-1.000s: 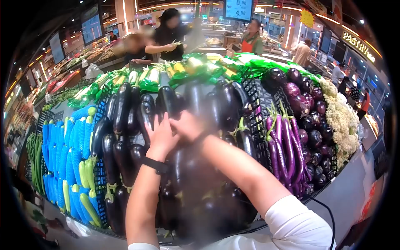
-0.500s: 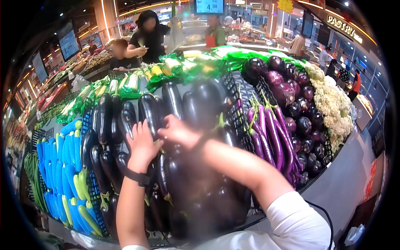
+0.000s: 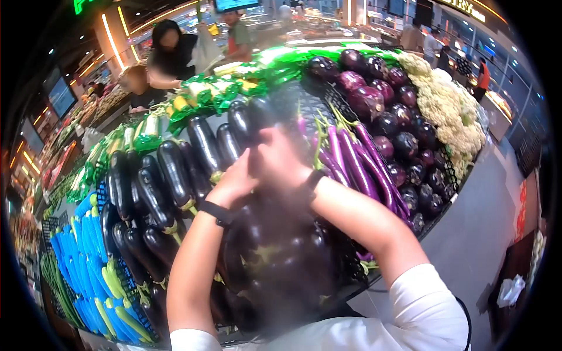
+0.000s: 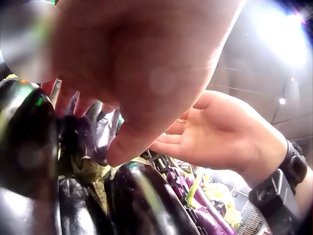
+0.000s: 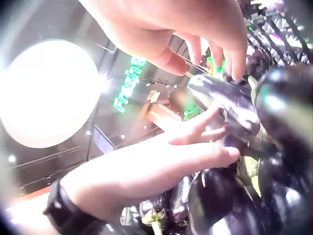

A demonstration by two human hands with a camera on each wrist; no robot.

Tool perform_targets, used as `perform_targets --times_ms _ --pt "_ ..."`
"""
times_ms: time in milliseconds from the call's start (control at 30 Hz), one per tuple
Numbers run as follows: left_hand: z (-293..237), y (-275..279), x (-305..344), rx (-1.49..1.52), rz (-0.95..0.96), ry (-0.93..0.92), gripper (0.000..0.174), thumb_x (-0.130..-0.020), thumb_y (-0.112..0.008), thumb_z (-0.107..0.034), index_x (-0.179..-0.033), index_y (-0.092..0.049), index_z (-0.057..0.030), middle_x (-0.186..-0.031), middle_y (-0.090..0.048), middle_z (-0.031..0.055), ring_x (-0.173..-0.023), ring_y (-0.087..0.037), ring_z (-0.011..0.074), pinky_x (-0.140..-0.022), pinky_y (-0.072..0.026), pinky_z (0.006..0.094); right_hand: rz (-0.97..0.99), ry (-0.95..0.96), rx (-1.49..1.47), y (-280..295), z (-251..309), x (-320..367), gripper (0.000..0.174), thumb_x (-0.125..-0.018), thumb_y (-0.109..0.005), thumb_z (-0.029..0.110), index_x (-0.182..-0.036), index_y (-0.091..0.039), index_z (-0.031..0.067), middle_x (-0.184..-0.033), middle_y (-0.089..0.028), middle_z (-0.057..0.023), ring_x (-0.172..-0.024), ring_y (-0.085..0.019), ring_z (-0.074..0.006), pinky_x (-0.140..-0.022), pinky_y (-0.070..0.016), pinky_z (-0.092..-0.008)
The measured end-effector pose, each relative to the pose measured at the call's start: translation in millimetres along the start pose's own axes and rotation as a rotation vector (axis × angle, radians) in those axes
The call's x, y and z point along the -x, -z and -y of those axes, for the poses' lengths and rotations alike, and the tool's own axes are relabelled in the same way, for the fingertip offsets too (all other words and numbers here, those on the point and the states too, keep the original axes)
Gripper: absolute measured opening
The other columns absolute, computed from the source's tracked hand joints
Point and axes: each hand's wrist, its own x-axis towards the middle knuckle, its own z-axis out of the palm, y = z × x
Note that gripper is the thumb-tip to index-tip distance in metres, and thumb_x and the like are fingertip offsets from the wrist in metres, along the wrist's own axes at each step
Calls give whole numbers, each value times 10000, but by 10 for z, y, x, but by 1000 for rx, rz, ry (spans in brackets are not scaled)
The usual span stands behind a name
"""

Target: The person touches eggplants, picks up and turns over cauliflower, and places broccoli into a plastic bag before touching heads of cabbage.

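Note:
My left hand (image 3: 239, 178) and right hand (image 3: 284, 158) are close together over the right side of a pile of dark purple eggplants (image 3: 174, 167). In the right wrist view, the left hand (image 5: 151, 166) reaches in from below with spread fingers against a glossy eggplant (image 5: 215, 95). Over the same eggplant, my right hand (image 5: 186, 29) lowers loosely bent fingers, thumb apart. The left wrist view has the left hand (image 4: 132, 63) palm down, its fingertips among the eggplants, and the right hand (image 4: 234, 134) beside it, fingers extended. A blur covers part of the head view.
Zucchini in blue netting (image 3: 85, 251) lie left. Long thin purple eggplants (image 3: 351, 152), round purple eggplants (image 3: 404, 143) and cauliflower (image 3: 439, 105) sit right. Green-wrapped corn (image 3: 202, 93) lines the back, a black mesh divider (image 5: 274, 36) separates rows, and people (image 3: 170, 55) stand beyond.
The view has swung to the right along the stand. Both hands have shifted right across the eggplants, the left drawing close against the right. One more eggplant lies in the back row.

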Motion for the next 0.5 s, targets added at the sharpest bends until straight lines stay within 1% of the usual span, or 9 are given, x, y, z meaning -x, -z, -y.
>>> perform_targets --times_ms 33,67,133,200,233,267,300,400,500 --pt "49 -33 -25 -111 -39 -29 902 -787 -752 -172 -1522 -266 24 -1450 -452 294 -1367 -448 380 -1133 -378 396 9 -28 -139 275 208 86 284 -889 -634 119 -1137 -633 -20 -1007 -666 -146 -958 -643 -264 -857 -527 -359" --pt "166 -86 -37 -157 -100 -120 812 -797 -757 -188 -1480 -362 2 -1434 -478 266 -1327 -491 372 -1105 -404 399 15 -57 -275 552 418 175 229 -917 -629 108 -1104 -653 -20 -918 -693 -97 -888 -668 -206 -791 -553 -322" --pt "-5 24 162 -96 -134 -226 600 -842 -731 -147 -1382 -506 -13 -1332 -580 191 -1245 -567 300 -1054 -442 356 141 -297 -656 1133 742 380 173 -952 -631 136 -1063 -662 6 -824 -664 -22 -743 -645 -122 -663 -534 -242" --pt "-310 126 491 99 -101 -232 357 -895 -678 -80 -1240 -622 -8 -1164 -662 103 -1099 -623 194 -961 -481 306 154 -325 -531 1771 1077 600 151 -976 -630 174 -1019 -662 33 -807 -638 -3 -617 -576 -61 -551 -457 -182" --pt "-448 126 689 245 -114 -301 204 -930 -639 -47 -1124 -671 5 -1015 -684 47 -956 -629 121 -863 -499 269 67 -306 -525 2014 1164 749 149 -983 -625 182 -998 -659 38 -755 -608 17 -574 -524 -41 -514 -403 -178" --pt "-616 168 927 327 -63 -284 142 -939 -631 -52 -1055 -679 16 -955 -683 37 -863 -624 100 -784 -503 259 -19 -284 -520 2223 1215 921 151 -990 -621 190 -976 -655 43 -703 -579 37 -532 -471 -22 -476 -350 -174" --pt "-755 181 1170 437 4 -190 107 -939 -632 -54 -980 -686 28 -889 -683 32 -820 -626 87 -747 -498 240 -15 -265 -512 2459 1227 1107 154 -985 -631 188 -978 -663 37 -671 -562 54 -512 -452 -12 -461 -330 -177" --pt "-981 96 1796 430 25 -152 68 -900 -655 -13 -902 -703 35 -772 -690 52 -695 -654 97 -649 -516 235 -73 -273 -487 2849 1075 1727 145 -989 -630 171 -969 -667 33 -614 -516 83 -474 -373 13 -433 -252 -188" --pt "-1106 17 2213 361 65 -173 64 -857 -708 -35 -888 -727 18 -760 -710 66 -666 -660 99 -607 -504 229 -168 -370 -392 3001 892 2241 157 -986 -635 182 -930 -663 37 -597 -513 86 -465 -392 8 -428 -268 -184"
